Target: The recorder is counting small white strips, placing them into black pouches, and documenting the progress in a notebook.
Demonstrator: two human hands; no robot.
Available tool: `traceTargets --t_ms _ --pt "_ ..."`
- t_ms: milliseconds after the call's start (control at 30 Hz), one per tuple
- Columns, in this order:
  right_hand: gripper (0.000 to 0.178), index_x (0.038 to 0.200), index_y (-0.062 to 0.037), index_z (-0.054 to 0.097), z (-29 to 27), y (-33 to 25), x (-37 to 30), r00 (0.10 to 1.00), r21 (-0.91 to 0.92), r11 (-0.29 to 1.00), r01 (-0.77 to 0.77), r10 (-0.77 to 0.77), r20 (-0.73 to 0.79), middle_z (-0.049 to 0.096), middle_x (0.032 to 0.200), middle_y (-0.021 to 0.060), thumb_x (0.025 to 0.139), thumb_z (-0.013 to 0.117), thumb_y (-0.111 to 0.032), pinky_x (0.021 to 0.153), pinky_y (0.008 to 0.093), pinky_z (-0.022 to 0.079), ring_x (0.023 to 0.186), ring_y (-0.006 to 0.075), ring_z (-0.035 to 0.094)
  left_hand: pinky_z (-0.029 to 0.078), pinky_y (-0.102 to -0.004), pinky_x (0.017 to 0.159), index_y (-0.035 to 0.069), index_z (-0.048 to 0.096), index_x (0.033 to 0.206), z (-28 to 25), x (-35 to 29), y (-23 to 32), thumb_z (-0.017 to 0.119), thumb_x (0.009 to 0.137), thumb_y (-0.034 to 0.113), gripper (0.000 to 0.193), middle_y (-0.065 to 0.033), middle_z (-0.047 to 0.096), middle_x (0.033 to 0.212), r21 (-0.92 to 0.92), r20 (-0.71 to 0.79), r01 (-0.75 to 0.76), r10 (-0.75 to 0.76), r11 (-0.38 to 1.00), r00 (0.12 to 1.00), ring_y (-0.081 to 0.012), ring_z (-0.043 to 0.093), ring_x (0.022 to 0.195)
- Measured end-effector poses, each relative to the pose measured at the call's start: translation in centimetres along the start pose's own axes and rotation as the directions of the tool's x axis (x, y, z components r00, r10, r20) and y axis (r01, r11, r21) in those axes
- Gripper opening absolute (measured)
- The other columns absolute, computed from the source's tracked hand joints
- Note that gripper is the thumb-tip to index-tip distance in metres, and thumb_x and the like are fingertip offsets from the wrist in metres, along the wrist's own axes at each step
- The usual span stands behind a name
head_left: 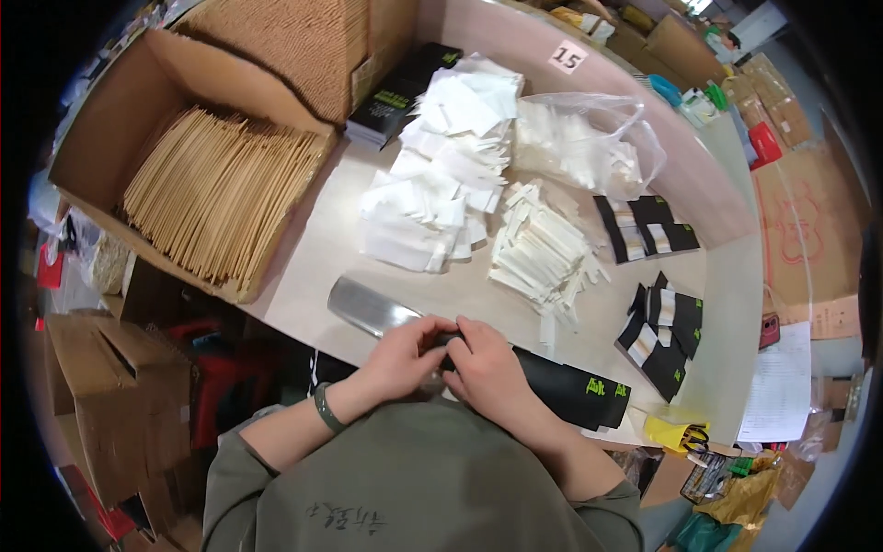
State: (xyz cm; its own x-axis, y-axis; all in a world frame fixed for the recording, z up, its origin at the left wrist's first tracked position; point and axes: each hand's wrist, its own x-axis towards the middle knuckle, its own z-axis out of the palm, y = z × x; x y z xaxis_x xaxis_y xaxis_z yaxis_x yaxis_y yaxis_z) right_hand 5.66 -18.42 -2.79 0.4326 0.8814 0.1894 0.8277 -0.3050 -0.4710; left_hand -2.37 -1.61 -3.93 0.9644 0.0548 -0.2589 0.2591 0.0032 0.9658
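Both hands meet at the table's front edge, close to my body. My left hand (402,357), wearing a dark band at the wrist, has its thumb and fingers bent together. My right hand (486,362) presses against it with curled fingers. A small dark piece shows between the fingertips, mostly hidden by them. Just beyond my left hand lies a shiny, round-ended metal piece (366,304). Flat black printed sleeves (568,390) lie beside my right hand, partly under its wrist. A pile of narrow white paper strips (543,247) lies farther in.
At left, a cardboard box (81,155) holds many thin wooden sticks (221,195). White paper packets (432,198) lie mid-table beside a clear plastic bag (589,138). Banded black bundles (676,317) lie at right, near the raised table wall (708,175). A black stack (391,106) stands behind.
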Motion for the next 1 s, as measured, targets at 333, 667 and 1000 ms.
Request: traceTargets --t_ms 333,667,1000 --pt "0.03 0.103 -0.0159 0.07 -1.2 0.9 0.1 0.961 0.084 0.972 0.219 -0.23 0.152 0.058 0.096 0.0164 0.074 0.073 -0.024 0.072 0.0448 0.05 0.087 0.0355 0.06 0.048 -0.0446 0.061 0.009 0.059 0.094 -6.1 -1.6 -2.6 0.085 0.058 0.038 0.053 -0.0109 0.056 0.073 0.862 0.299 -0.401 0.327 0.31 0.896 -0.0335 0.061 0.071" --pt "0.051 0.098 -0.0068 0.064 -7.0 5.9 -8.2 0.961 0.059 0.997 0.044 -0.058 0.27 0.059 0.115 0.0236 0.072 0.08 -0.048 0.097 0.0477 0.046 0.11 0.0439 0.057 0.051 -0.042 0.074 0.002 0.058 0.101 -1.9 -1.6 0.4 0.076 0.075 0.034 0.045 -0.016 0.063 0.089 0.445 0.341 -0.136 -0.027 0.885 0.94 -0.0325 0.063 0.084" --pt "0.037 0.077 -0.0048 0.059 -4.1 0.6 -3.4 0.941 -0.133 0.932 -0.336 0.339 0.0 0.064 0.087 0.0178 0.084 0.069 -0.039 0.064 0.0436 0.05 0.079 0.0349 0.063 0.051 -0.0434 0.072 0.004 0.057 0.104 -3.0 -0.9 -0.2 0.07 0.072 0.013 0.035 -0.0171 0.063 0.09 0.577 -0.101 0.083 -0.029 0.812 0.994 -0.0365 0.063 0.085"
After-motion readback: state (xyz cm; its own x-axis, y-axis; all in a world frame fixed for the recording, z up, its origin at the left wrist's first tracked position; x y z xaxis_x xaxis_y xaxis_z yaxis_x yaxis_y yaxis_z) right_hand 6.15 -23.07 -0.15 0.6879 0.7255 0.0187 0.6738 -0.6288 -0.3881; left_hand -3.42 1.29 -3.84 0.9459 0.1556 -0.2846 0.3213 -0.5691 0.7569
